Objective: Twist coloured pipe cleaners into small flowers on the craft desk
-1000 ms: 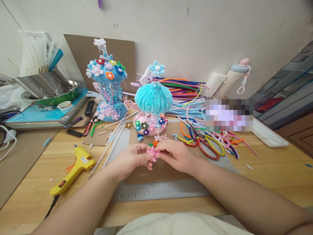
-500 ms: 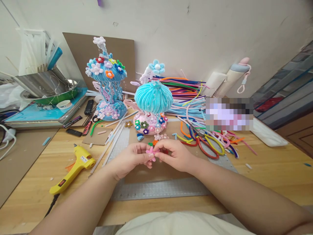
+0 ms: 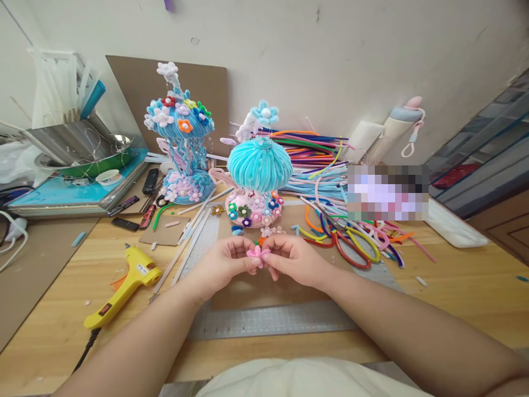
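A small pink pipe-cleaner flower point(image 3: 258, 254) is pinched between my two hands above the brown cardboard point(image 3: 273, 292). My left hand point(image 3: 231, 262) grips its left petals with thumb and fingers. From the other side, my right hand point(image 3: 291, 258) holds the right petals between thumb and forefinger. Just beyond my fingers, an orange flower point(image 3: 261, 241) is partly hidden. Behind that stands a turquoise pipe-cleaner jellyfish point(image 3: 259, 165) over a pink base point(image 3: 250, 223) dotted with several small flowers.
A yellow glue gun point(image 3: 130, 284) lies on the left. Red-handled scissors point(image 3: 351, 251) rest among coloured pipe cleaners point(image 3: 318, 187) at right. A second, flower-covered jellyfish point(image 3: 182, 129) stands back left, near a metal container point(image 3: 68, 140). Beneath the cardboard is a grey cutting mat point(image 3: 276, 322).
The pink flower has turned so its petals fan upward. My right hand's fingers have shifted along it, and my left hand has stayed nearly in place.
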Available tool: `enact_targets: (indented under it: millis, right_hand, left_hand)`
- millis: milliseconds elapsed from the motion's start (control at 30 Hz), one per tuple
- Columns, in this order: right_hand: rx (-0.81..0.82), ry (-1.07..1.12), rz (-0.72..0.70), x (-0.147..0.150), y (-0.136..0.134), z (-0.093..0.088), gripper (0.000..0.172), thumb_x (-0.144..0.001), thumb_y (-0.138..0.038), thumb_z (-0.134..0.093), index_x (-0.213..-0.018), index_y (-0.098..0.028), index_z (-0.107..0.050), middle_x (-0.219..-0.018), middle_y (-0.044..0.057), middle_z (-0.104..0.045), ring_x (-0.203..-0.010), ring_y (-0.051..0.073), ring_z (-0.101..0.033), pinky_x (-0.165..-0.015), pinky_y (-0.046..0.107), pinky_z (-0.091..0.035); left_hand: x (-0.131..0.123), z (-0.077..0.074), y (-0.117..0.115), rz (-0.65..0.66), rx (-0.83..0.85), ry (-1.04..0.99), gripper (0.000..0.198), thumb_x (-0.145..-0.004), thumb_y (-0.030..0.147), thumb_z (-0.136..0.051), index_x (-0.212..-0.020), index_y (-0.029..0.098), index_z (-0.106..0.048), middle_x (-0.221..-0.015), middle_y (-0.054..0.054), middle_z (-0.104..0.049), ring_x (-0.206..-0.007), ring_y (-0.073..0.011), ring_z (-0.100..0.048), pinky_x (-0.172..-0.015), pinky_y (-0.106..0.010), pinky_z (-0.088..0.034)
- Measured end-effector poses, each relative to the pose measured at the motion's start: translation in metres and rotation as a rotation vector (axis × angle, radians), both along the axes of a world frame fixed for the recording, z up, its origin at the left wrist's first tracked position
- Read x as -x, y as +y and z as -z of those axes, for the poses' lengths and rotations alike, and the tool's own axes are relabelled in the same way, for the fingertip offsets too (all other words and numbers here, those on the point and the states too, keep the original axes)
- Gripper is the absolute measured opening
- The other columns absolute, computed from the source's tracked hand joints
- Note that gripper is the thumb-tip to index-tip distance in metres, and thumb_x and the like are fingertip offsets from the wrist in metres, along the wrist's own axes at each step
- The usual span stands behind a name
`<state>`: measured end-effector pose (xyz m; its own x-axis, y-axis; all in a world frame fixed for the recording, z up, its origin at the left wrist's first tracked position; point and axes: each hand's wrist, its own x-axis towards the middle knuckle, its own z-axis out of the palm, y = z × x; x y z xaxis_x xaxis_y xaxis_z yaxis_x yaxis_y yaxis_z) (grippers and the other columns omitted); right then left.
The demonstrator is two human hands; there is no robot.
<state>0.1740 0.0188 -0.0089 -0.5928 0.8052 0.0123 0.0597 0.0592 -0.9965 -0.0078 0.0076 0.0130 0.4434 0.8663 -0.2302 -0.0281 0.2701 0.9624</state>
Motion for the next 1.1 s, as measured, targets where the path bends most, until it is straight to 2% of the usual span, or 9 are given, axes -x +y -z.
enact_targets:
  millis: [67, 233, 333, 467, 533, 633, 733, 833, 1100]
  right_hand:
    - [-0.164, -0.089, 0.009, -0.002, -0.001, -0.001, 0.016, -0.086, -0.030, -0.049, -0.081, -0.016, -0.053, -0.064, -0.001, -0.057, -0.048, 0.008, -0.052, -0.046, 0.019, -0.039]
    - [-0.854, -0.266, 0.073, -0.008, -0.003, -0.001, 0.012, -0.088, -0.016, -0.043, -0.086, -0.018, -0.055, -0.078, 0.005, -0.062, -0.072, 0.014, -0.057, -0.066, 0.027, -0.045]
    - [-1.021, -0.215, 0.118, -0.010, -0.003, 0.000, 0.013, -0.087, -0.012, -0.044, -0.090, -0.019, -0.054, -0.086, 0.006, -0.063, -0.084, 0.016, -0.057, -0.074, 0.029, -0.046]
    - [-0.891, -0.131, 0.201, -0.008, -0.006, -0.001, 0.012, -0.082, -0.013, -0.050, -0.092, -0.019, -0.054, -0.086, 0.006, -0.061, -0.075, 0.015, -0.056, -0.069, 0.028, -0.046]
    - [-0.776, -0.092, 0.207, -0.008, -0.009, -0.004, 0.011, -0.082, -0.014, -0.050, -0.092, -0.018, -0.054, -0.082, 0.005, -0.060, -0.068, 0.013, -0.053, -0.063, 0.027, -0.046]
    - [-0.562, -0.009, 0.124, -0.006, -0.016, -0.009, 0.012, -0.085, -0.019, -0.045, -0.094, -0.016, -0.053, -0.080, 0.005, -0.057, -0.066, 0.013, -0.053, -0.059, 0.026, -0.046]
    - [-0.356, 0.042, 0.073, -0.003, -0.020, -0.010, 0.012, -0.089, -0.024, -0.043, -0.090, -0.016, -0.052, -0.076, 0.003, -0.056, -0.061, 0.011, -0.053, -0.055, 0.023, -0.045]
    - [-0.290, 0.040, 0.084, -0.001, -0.020, -0.007, 0.012, -0.089, -0.024, -0.043, -0.085, -0.016, -0.051, -0.072, 0.001, -0.054, -0.055, 0.009, -0.052, -0.052, 0.022, -0.044]
    - [-0.690, -0.021, 0.074, -0.005, -0.015, -0.013, 0.014, -0.087, -0.014, -0.042, -0.088, -0.017, -0.056, -0.073, 0.004, -0.058, -0.064, 0.012, -0.052, -0.062, 0.025, -0.045]
  left_hand:
    - [0.001, 0.003, 0.000, 0.009, -0.002, -0.008, 0.019, -0.069, 0.024, -0.069, -0.078, 0.011, -0.059, -0.068, -0.001, -0.062, -0.062, -0.0097, -0.055, -0.062, -0.023, -0.043]
    - [0.001, 0.006, -0.001, 0.049, 0.033, -0.079, 0.018, -0.071, 0.025, -0.067, -0.080, 0.012, -0.059, -0.072, -0.002, -0.063, -0.062, -0.0097, -0.056, -0.064, -0.025, -0.046]
    - [-0.002, 0.004, -0.004, 0.008, -0.114, -0.054, 0.015, -0.071, 0.023, -0.067, -0.078, 0.015, -0.057, -0.074, -0.001, -0.062, -0.067, -0.0112, -0.058, -0.068, -0.026, -0.047]
    - [-0.002, 0.001, -0.008, -0.081, -0.717, 0.182, 0.006, -0.076, 0.015, -0.060, -0.081, 0.017, -0.059, -0.084, -0.004, -0.062, -0.081, -0.0142, -0.058, -0.075, -0.028, -0.046]
    - [0.001, 0.000, -0.009, -0.066, -0.987, 0.297, 0.013, -0.077, 0.008, -0.055, -0.085, 0.018, -0.060, -0.089, -0.006, -0.062, -0.085, -0.0147, -0.058, -0.076, -0.028, -0.046]
    - [0.007, 0.001, -0.009, -0.059, -1.219, 0.401, 0.024, -0.076, 0.002, -0.052, -0.091, 0.020, -0.059, -0.094, -0.007, -0.061, -0.088, -0.0146, -0.057, -0.076, -0.027, -0.047]
    - [0.009, 0.002, -0.008, -0.033, -1.316, 0.473, 0.029, -0.074, -0.002, -0.052, -0.092, 0.020, -0.058, -0.097, -0.007, -0.060, -0.089, -0.0149, -0.056, -0.077, -0.028, -0.047]
    - [0.009, 0.004, -0.008, -0.034, -1.338, 0.480, 0.029, -0.073, -0.003, -0.053, -0.092, 0.020, -0.058, -0.097, -0.007, -0.060, -0.089, -0.0146, -0.057, -0.076, -0.027, -0.048]
    - [0.005, 0.001, -0.012, -0.071, -1.226, 0.397, 0.027, -0.073, -0.002, -0.052, -0.089, 0.019, -0.060, -0.091, -0.007, -0.062, -0.085, -0.0147, -0.060, -0.075, -0.026, -0.049]
